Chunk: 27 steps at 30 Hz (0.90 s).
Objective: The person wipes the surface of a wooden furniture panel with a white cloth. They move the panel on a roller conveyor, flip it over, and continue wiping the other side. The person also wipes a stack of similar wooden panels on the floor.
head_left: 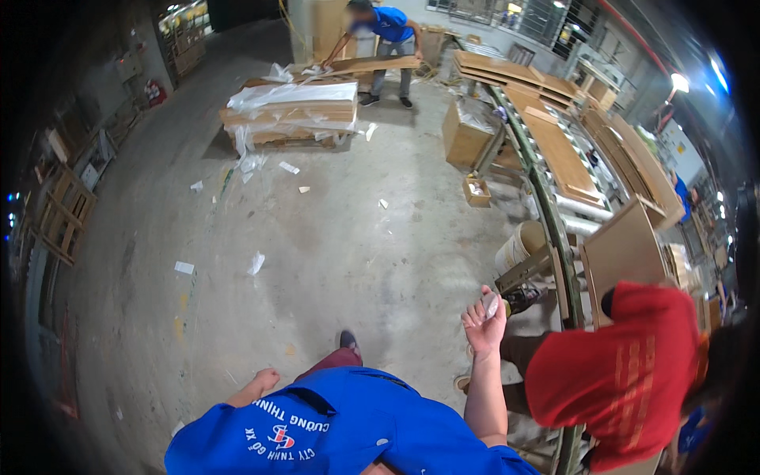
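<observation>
My right hand [480,328] is raised in front of me at the right, palm up. Its fingers curl around a small pale greyish lump [491,305], too small to name. Low at my left side hangs my left hand [269,378], its fingers curled in; nothing shows in it. Beside my right arm, a person in a red shirt [613,372] bends toward the roller conveyor [582,226].
Wooden boards [554,146] lie along the conveyor. A white bucket [522,244] and a small open box [476,191] stand beside it. Ahead, a person in blue [389,28] handles a board near a plastic-covered stack [293,119]. Paper scraps [256,264] litter the concrete floor.
</observation>
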Each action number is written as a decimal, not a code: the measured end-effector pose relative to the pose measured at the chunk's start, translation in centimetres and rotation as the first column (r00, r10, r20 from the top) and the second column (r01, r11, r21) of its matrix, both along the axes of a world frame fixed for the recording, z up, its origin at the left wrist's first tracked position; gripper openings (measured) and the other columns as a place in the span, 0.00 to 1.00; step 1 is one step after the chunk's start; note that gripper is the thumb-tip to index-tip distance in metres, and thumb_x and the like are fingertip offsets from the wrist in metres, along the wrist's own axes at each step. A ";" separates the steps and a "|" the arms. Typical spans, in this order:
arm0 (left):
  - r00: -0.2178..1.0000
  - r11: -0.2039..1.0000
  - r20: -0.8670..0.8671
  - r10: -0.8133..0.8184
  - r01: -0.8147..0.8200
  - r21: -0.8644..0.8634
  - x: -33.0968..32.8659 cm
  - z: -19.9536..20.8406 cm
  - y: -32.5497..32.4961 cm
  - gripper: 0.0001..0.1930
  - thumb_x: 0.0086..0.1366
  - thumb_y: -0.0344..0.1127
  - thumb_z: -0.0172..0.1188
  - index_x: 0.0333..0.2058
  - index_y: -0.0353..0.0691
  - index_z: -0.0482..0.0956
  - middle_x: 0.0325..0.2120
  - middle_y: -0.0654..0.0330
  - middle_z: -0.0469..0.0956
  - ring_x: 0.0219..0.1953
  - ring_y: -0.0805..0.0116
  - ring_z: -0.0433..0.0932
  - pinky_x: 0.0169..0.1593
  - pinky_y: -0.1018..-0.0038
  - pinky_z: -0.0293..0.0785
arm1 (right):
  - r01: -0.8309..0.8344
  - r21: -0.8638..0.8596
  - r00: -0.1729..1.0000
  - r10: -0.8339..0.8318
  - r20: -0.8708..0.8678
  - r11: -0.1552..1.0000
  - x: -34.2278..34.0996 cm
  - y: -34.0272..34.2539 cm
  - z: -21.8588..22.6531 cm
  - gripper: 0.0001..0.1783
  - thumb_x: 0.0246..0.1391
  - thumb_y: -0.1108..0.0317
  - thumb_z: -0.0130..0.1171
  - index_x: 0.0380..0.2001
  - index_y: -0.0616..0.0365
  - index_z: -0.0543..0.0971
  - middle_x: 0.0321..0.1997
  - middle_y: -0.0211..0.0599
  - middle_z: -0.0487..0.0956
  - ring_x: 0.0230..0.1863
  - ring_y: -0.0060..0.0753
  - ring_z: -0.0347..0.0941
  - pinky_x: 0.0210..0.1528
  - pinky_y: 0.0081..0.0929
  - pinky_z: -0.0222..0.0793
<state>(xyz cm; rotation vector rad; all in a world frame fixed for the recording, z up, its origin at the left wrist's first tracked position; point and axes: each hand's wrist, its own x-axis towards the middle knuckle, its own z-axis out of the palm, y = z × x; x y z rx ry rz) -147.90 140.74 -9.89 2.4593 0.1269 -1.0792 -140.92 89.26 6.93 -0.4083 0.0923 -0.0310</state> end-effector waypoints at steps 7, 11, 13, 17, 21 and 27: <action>0.944 0.956 -0.248 -0.217 0.257 0.143 15.0 -0.6 -1.1 0.17 0.53 0.42 0.47 0.31 0.38 0.80 0.33 0.47 0.78 0.37 0.51 0.77 0.41 0.63 0.72 | 0.023 0.021 0.994 -0.021 -0.104 1.000 15.6 -3.5 -1.3 0.19 0.59 0.55 0.40 0.43 0.57 0.69 0.13 0.26 0.56 0.14 0.20 0.49 0.18 0.21 0.47; 0.957 0.947 0.014 -0.291 0.286 0.149 31.8 0.4 -7.7 0.17 0.53 0.42 0.45 0.31 0.38 0.80 0.32 0.46 0.77 0.38 0.49 0.77 0.42 0.61 0.72 | 0.196 0.058 0.972 -0.187 -0.140 0.979 21.4 -8.1 -1.4 0.21 0.59 0.52 0.39 0.42 0.57 0.70 0.13 0.27 0.57 0.14 0.21 0.50 0.18 0.21 0.47; 0.901 0.940 0.273 -0.337 0.307 0.147 40.7 1.4 -13.2 0.18 0.55 0.42 0.44 0.33 0.38 0.79 0.33 0.45 0.77 0.38 0.48 0.76 0.43 0.59 0.71 | 0.283 0.057 0.954 -0.275 -0.123 0.957 23.3 -10.8 -1.8 0.21 0.58 0.52 0.40 0.42 0.57 0.71 0.14 0.27 0.58 0.15 0.21 0.51 0.19 0.22 0.47; 0.898 0.943 0.317 -0.305 0.332 -0.033 56.9 3.4 -24.8 0.16 0.56 0.41 0.48 0.38 0.39 0.77 0.38 0.47 0.76 0.43 0.52 0.75 0.46 0.63 0.70 | 0.414 0.146 0.910 -0.402 -0.106 0.899 26.3 -14.7 -3.6 0.21 0.58 0.53 0.40 0.44 0.58 0.71 0.17 0.28 0.61 0.18 0.22 0.53 0.20 0.22 0.48; 0.905 0.915 0.340 -0.255 0.339 -0.219 67.1 3.4 -37.0 0.17 0.57 0.41 0.49 0.41 0.39 0.76 0.39 0.49 0.77 0.44 0.55 0.75 0.47 0.66 0.70 | 0.558 0.241 0.830 -0.532 -0.169 0.794 30.6 -21.1 -5.1 0.20 0.58 0.55 0.40 0.44 0.57 0.71 0.21 0.30 0.66 0.18 0.23 0.56 0.21 0.21 0.52; 0.802 0.774 0.187 -0.567 0.597 -0.212 71.7 2.8 -49.8 0.16 0.57 0.42 0.48 0.39 0.39 0.77 0.36 0.49 0.78 0.41 0.54 0.76 0.45 0.65 0.71 | 0.630 0.260 0.776 -0.600 -0.193 0.732 38.5 -34.5 -5.3 0.17 0.59 0.56 0.40 0.41 0.52 0.74 0.38 0.40 0.77 0.21 0.23 0.62 0.23 0.21 0.58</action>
